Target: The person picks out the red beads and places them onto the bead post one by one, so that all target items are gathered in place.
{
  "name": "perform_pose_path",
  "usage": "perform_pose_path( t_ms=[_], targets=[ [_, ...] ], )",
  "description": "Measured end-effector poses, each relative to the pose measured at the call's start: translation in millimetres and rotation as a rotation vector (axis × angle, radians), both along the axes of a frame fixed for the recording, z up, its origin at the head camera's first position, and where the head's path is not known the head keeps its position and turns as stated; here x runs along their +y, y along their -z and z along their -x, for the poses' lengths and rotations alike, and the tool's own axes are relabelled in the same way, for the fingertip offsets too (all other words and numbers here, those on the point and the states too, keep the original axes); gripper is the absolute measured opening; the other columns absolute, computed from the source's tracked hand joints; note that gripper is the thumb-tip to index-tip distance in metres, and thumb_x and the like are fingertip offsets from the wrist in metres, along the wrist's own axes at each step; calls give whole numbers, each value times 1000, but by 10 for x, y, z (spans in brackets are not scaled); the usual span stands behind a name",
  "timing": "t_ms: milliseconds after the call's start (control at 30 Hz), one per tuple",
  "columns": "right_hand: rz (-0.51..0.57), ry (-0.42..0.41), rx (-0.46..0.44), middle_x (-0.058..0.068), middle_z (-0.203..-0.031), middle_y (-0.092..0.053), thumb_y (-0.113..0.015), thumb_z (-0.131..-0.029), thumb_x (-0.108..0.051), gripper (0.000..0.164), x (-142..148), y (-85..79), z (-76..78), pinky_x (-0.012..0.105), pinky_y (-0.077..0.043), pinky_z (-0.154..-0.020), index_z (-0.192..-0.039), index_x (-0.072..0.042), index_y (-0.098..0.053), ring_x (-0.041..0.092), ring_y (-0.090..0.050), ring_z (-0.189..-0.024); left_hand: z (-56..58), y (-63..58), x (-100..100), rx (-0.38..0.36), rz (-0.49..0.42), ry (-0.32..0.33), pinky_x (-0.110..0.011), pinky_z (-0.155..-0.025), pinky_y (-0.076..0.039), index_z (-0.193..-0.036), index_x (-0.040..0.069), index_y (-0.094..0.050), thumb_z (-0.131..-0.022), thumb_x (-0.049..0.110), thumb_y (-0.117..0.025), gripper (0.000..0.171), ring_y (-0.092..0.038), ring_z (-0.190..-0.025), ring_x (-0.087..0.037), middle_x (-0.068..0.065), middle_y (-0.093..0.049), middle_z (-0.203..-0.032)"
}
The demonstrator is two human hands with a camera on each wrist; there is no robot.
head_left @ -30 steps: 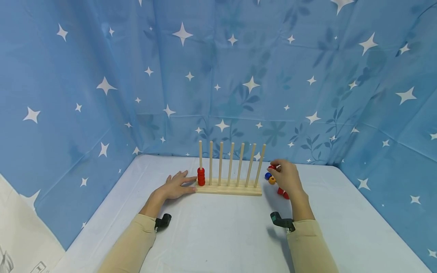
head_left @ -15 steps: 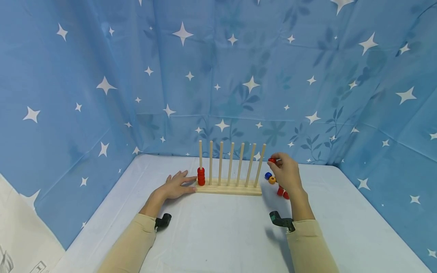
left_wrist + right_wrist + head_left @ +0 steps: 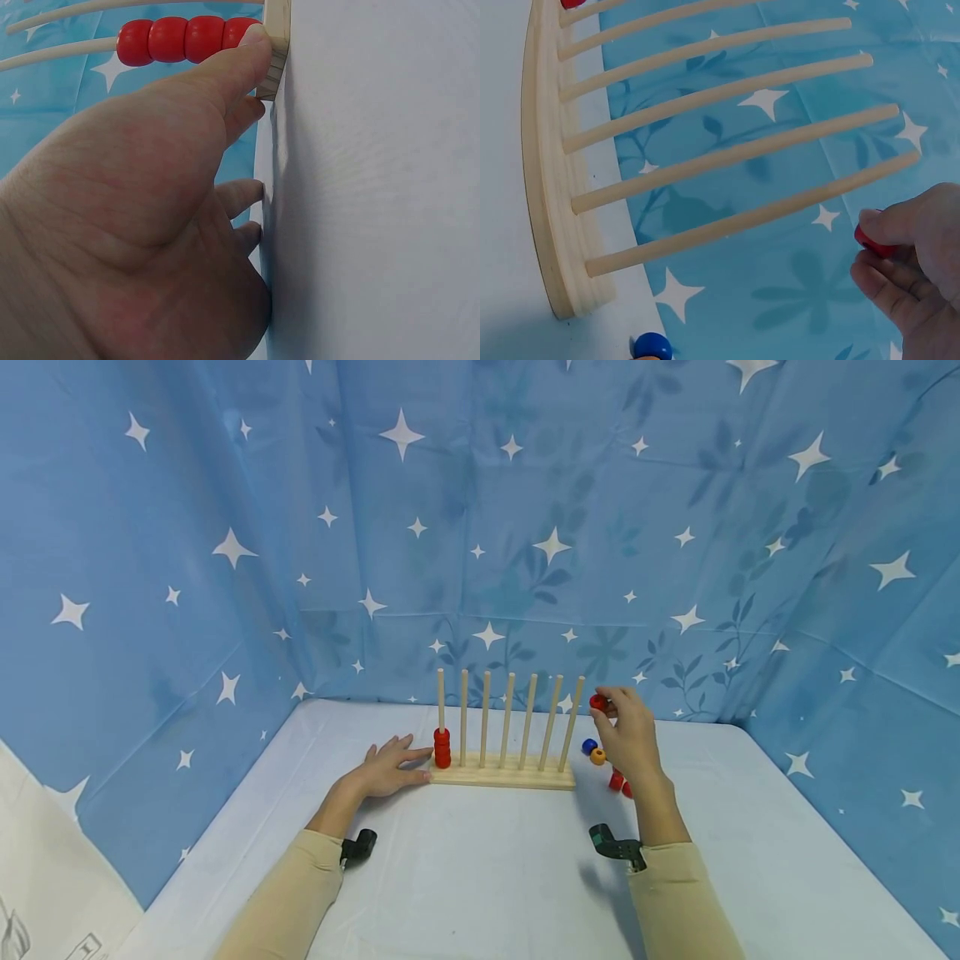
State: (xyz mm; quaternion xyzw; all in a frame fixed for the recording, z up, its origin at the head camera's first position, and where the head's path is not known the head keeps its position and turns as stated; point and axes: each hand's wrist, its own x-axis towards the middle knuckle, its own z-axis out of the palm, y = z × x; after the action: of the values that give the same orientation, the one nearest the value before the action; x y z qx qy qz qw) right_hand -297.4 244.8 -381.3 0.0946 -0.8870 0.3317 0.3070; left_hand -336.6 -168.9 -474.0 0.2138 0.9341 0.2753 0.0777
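A wooden base [image 3: 502, 776] carries a row of several upright pegs [image 3: 742, 150]. Red beads [image 3: 186, 39] are stacked on the leftmost peg. My left hand [image 3: 386, 770] lies on the table with straight, spread fingers, its thumb and index finger touching the left end of the base. My right hand [image 3: 628, 732] pinches one red bead [image 3: 874, 243] between thumb and fingers, raised above the table to the right of the rightmost peg, near the height of its upper end. The bead's hole shows in the right wrist view.
Below the right hand, a blue bead [image 3: 589, 746] and an orange bead [image 3: 597, 757] lie side by side on the white table [image 3: 480, 868]. Red beads [image 3: 616, 781] sit nearer, partly behind the right wrist. A blue star-patterned curtain [image 3: 480, 527] stands around the table.
My right hand has lifted the red bead from beside the loose beads up to the level of the peg tops. The left hand and the base have stayed put.
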Motion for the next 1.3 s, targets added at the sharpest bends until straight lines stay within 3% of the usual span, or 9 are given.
perform_pose_path(
  t_ms=[133, 233, 333, 433, 1033, 1300],
  targets=[
    [0, -1, 41, 19, -121, -62, -69, -99, -4, 33, -39, -35, -20, 48, -60, -88, -131, 2, -66, 35, -68, -101, -5, -10, 0, -9, -4, -3, -75, -122, 1, -155, 20, -53, -101, 50, -64, 63, -9, -159, -49, -24, -22, -171],
    [8, -4, 81, 17, -119, -62, -71, -98, -4, 31, -77, -70, -42, 25, -57, -87, -128, 1, -66, 32, -70, -100, -6, -12, 0, -9, -2, -4, -75, -122, 1, -155, 21, -53, -100, 50, -64, 63, -9, -159, -49, -24, -22, -171],
    [36, -42, 135, 18, -116, -62, -72, -96, -2, 30, -129, -115, -61, 4, -47, -85, -125, 3, -67, 31, -71, -98, -5, -13, 0, -8, -1, -5, -75, -122, 1, -155, 21, -53, -100, 51, -64, 63, -9, -160, -49, -24, -22, -171],
    [58, -83, 189, 20, -113, -62, -74, -94, 1, 29, -174, -150, -70, -3, -42, -86, -122, 5, -67, 32, -70, -97, -3, -14, -1, -7, -4, -5, -75, -122, 1, -155, 21, -52, -100, 51, -64, 63, -9, -160, -48, -24, -22, -171],
    [84, -179, 349, 20, -109, -64, -78, -90, 3, 27, -350, -228, -92, 6, -50, -83, -115, 8, -69, 29, -68, -90, 10, -6, 1, -3, 3, -1, -75, -122, 1, -155, 21, -52, -101, 50, -64, 63, -9, -160, -48, -24, -22, -171],
    [18, -217, 366, 16, -109, -68, -79, -91, -3, 28, -513, -198, -83, 34, -59, -75, -116, 4, -71, 26, -67, -89, 12, 5, 3, -4, 3, -6, -75, -122, 0, -155, 21, -53, -101, 50, -64, 63, -10, -159, -49, -24, -22, -171]
  ],
)
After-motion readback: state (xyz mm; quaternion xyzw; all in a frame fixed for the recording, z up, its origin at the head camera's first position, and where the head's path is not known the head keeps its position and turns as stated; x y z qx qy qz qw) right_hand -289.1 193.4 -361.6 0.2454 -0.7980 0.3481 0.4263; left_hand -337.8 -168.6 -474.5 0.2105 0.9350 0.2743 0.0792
